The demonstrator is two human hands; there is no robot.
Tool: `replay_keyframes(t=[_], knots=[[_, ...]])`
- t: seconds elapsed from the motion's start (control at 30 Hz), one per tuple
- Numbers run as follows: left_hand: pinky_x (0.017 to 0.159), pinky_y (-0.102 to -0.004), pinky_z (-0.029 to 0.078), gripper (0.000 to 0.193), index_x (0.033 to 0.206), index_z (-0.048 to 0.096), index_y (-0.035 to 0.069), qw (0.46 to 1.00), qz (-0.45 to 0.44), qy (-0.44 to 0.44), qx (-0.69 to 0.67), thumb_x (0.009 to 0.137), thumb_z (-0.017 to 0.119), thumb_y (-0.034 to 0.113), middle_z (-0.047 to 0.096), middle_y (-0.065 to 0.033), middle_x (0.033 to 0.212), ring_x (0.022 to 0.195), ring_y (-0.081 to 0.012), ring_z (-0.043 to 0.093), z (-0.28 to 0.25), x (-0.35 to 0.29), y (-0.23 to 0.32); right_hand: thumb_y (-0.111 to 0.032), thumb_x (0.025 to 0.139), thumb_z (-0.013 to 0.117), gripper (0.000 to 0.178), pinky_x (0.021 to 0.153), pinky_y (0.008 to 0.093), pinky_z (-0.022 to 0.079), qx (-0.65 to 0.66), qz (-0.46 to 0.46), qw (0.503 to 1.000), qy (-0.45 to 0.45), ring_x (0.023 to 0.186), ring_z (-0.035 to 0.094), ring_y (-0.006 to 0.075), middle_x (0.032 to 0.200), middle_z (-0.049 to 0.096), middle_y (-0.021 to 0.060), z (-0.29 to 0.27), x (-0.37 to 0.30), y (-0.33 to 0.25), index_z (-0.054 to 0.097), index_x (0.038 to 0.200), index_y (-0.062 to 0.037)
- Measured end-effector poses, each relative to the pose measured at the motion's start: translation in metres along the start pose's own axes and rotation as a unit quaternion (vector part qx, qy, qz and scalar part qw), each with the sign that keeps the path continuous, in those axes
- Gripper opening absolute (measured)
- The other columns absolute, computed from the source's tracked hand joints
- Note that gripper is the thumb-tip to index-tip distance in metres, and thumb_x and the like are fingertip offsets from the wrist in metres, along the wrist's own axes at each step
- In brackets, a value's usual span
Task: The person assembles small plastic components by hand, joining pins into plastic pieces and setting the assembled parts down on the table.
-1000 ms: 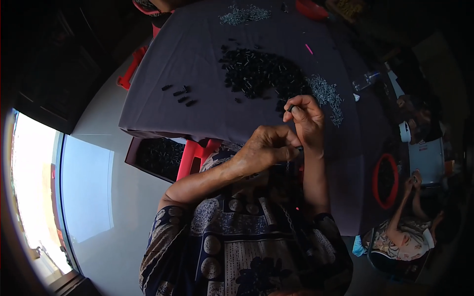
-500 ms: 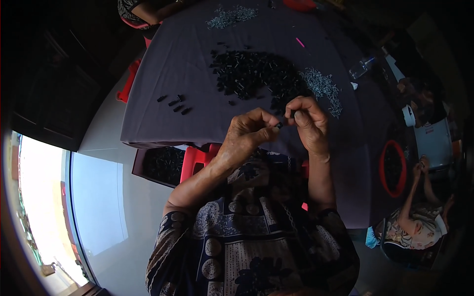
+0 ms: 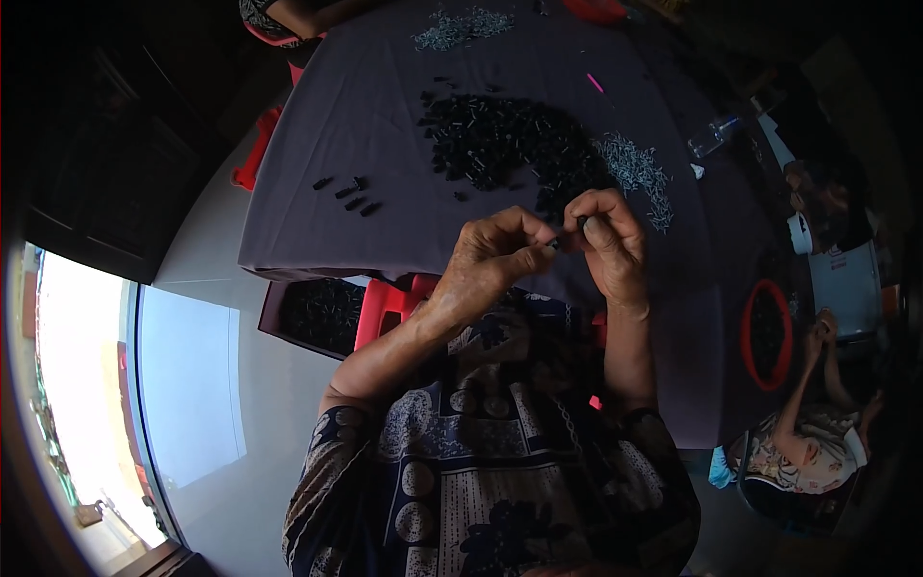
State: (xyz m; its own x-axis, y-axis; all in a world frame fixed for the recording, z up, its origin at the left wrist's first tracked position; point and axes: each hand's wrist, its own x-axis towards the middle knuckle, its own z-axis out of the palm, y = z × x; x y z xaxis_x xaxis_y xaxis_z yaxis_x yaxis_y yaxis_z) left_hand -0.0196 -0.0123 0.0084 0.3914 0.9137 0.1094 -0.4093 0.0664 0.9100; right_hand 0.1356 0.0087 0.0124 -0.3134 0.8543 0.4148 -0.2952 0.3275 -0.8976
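Observation:
Between the thumb and index finger of my left hand (image 3: 495, 260) is a small black part (image 3: 553, 244). Close beside it, my right hand (image 3: 611, 240) pinches another small dark piece (image 3: 582, 222) at its fingertips. Both hands hover over the near edge of the dark-clothed table (image 3: 356, 236), fingertips almost meeting. Just beyond them spreads a heap of small black parts (image 3: 510, 139). To its right lies a pile of small silvery screw-like pins (image 3: 635, 168). Several loose black parts (image 3: 346, 192) rest on the cloth at the left.
Below the table's edge stands a box of black parts (image 3: 317, 313) beside a red stool (image 3: 389, 308). A pink stick (image 3: 595, 83), a clear bottle (image 3: 713, 137) and another silvery pile (image 3: 463, 29) lie farther off. At right, a co-worker's hands (image 3: 822, 329) are near a red basket (image 3: 766, 335).
The table and its piles have shifted slightly in the view. My hands stay close together in a pinch, and the dark piece in my right fingertips shows more plainly now.

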Motion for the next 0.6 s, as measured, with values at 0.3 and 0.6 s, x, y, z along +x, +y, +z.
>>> replay_keyframes(t=[0.3,0.6], knots=[[0.062,-0.0208,0.041,0.009,0.077,0.051,0.001,1.0,-0.001,0.0,0.017,0.068,0.053,0.002,0.052,-0.0027,0.071,0.066,-0.0085,0.05,0.008,0.001,-0.007,-0.008,0.076,0.046,0.008,0.049,0.0165,0.036,-0.038,-0.017,0.998,0.037,0.054,0.043,0.0055,0.069,0.046,0.0019,-0.001,-0.007,-0.008,0.048,0.078,-0.0005],[0.06,-0.0199,0.041,0.008,0.077,0.051,0.001,1.0,0.008,-0.005,0.006,0.069,0.053,0.003,0.052,-0.0022,0.069,0.064,-0.0073,0.05,0.021,0.003,-0.003,-0.005,0.071,0.052,0.006,0.043,0.0139,0.035,-0.034,0.001,0.999,0.029,0.049,0.041,0.0033,0.065,0.046,0.0004,-0.004,-0.011,-0.018,0.048,0.074,-0.0019]])
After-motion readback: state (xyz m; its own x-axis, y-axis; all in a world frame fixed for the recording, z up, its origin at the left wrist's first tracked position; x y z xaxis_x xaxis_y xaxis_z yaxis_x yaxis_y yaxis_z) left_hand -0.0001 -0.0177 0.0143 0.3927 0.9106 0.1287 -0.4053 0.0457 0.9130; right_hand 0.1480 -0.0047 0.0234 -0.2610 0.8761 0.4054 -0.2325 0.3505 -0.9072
